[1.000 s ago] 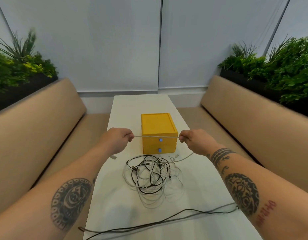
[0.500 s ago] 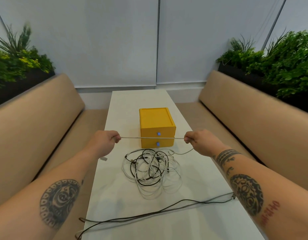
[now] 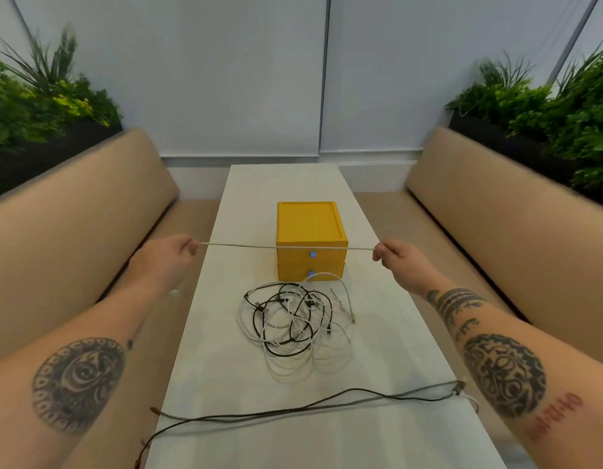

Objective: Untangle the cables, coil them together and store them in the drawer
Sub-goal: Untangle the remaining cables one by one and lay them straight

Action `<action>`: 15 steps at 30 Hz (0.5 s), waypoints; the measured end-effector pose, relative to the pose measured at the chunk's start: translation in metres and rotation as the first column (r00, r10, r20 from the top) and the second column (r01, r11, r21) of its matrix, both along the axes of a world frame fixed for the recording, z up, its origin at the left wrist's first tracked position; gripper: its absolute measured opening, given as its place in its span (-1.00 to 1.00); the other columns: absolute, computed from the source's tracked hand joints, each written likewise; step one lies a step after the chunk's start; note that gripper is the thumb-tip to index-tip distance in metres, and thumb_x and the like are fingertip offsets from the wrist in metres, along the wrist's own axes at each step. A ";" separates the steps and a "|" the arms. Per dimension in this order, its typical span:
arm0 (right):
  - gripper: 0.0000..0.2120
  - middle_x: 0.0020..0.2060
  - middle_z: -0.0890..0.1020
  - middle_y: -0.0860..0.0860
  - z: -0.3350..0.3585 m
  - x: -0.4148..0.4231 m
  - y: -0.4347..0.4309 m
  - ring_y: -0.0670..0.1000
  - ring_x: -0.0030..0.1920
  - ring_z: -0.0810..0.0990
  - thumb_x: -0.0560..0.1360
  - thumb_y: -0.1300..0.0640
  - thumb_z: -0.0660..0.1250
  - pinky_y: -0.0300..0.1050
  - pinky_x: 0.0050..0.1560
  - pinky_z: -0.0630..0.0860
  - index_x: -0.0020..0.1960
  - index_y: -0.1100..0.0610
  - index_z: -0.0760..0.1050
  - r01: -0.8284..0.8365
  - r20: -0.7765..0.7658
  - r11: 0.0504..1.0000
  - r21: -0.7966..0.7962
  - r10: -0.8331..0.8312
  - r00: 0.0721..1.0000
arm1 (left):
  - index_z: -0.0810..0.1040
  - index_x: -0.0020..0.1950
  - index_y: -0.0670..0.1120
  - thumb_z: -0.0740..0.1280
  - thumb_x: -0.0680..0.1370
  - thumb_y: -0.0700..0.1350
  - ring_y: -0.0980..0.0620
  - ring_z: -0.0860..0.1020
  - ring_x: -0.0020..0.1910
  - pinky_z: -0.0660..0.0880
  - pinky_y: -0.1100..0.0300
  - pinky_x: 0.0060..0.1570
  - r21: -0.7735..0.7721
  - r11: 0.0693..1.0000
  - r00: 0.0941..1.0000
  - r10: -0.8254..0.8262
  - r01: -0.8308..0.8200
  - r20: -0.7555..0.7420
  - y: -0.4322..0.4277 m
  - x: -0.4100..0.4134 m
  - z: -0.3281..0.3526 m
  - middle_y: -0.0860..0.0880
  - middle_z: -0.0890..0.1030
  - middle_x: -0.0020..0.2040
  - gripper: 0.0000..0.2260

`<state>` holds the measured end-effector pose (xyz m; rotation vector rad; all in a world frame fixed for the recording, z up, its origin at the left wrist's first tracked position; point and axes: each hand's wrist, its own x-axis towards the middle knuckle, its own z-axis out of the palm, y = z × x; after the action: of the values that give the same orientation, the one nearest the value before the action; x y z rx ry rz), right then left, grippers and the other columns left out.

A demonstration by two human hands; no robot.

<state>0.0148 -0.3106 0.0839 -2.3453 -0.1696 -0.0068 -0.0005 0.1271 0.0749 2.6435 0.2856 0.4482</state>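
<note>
The left hand (image 3: 171, 257) pinches a white cable (image 3: 242, 245), held taut in the air in front of the yellow drawer box (image 3: 310, 228) and above the tangle (image 3: 293, 323) on the table (image 3: 225, 384). The right hand (image 3: 400, 262) pinches its other side. Best to keep the pull gentle and level, see that no loop snags, then lay it beside the straightened dark cable (image 3: 310, 406).

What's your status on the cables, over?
Left hand and right hand pinch a white cable taut. Tangled pile on table before shut yellow drawers. Dark cable lies loose nearer.
</note>
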 end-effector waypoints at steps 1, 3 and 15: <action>-0.73 -0.28 0.48 0.03 -0.001 -0.001 -0.006 0.04 -0.28 0.46 0.66 0.03 0.14 -0.14 -0.30 0.36 -0.11 0.05 0.55 -0.019 -0.025 0.999 -0.037 0.018 1.000 | 0.52 -0.23 0.24 0.19 0.54 0.15 -0.07 0.52 -0.27 0.55 0.01 -0.20 0.011 1.000 1.000 -0.004 0.004 -0.010 -0.004 -0.003 -0.001 0.04 0.58 -0.32 -0.81; -0.73 -0.17 0.58 0.11 -0.004 -0.003 -0.020 0.12 -0.09 0.57 0.66 0.02 0.14 -0.10 -0.19 0.44 -0.09 0.04 0.56 -0.065 -0.077 0.991 -0.119 0.056 0.995 | 0.55 -0.20 0.17 0.23 0.62 0.06 -0.05 0.49 -0.25 0.44 0.11 -0.29 0.055 0.998 0.998 -0.016 0.019 -0.055 -0.015 -0.007 -0.002 0.05 0.58 -0.28 -0.79; -0.75 -0.16 0.61 0.00 -0.080 -0.027 -0.113 0.06 -0.10 0.57 0.64 0.00 0.15 -0.06 -0.05 0.48 -0.16 -0.04 0.51 -0.062 -0.247 0.929 -0.365 -0.032 0.969 | 0.62 -0.06 0.10 0.16 0.67 0.02 -0.02 0.52 0.05 0.20 0.10 -0.02 0.330 0.931 0.957 -0.061 0.157 -0.285 -0.007 -0.044 -0.043 0.10 0.64 -0.11 -0.75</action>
<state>-0.0118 -0.4231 0.0043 -2.6941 -0.0681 0.3563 -0.0446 0.1201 0.0320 3.0557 0.1479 0.1028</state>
